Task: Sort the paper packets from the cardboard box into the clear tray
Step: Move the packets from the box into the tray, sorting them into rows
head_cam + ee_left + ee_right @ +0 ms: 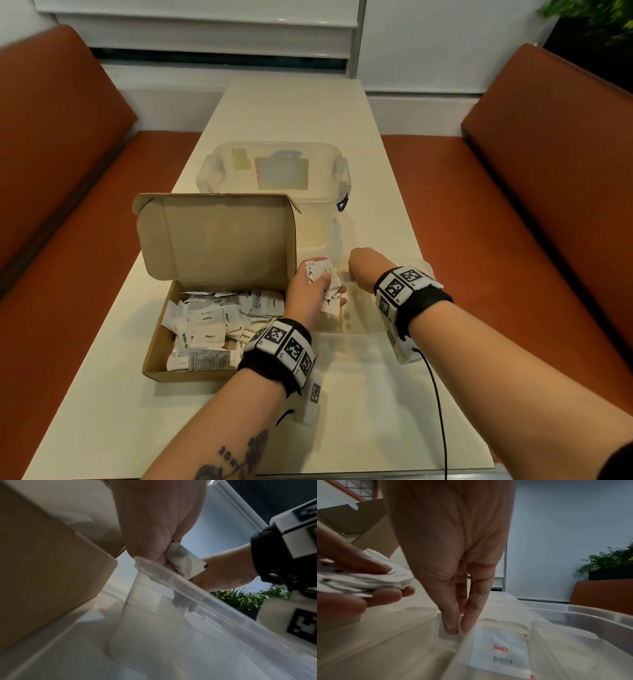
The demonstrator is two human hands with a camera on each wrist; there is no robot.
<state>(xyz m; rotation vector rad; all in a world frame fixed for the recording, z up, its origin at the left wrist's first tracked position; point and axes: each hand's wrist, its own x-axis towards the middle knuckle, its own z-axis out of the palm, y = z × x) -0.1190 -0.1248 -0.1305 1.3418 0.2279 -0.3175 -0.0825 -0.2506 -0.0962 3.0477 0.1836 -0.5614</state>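
L hand (310, 291) grips a stack of small white paper packets (325, 284) over the clear plastic divided tray (363, 325), beside the open brown cardboard box (191, 371) w/ many more. R hand (363, 270) fingertips (452, 627) dip into 1 compartment; whether they pinch a packet, can't tell. Packets look light, floppy, slippery: pinch by the flat faces near an edge.

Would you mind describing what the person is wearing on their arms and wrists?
Both forearms are bare, with no sleeves. Each wrist carries a black band ringed with white blocks printed with black square markers. A thin black cable trails from the right wristband. The left forearm bears a dark tattoo.
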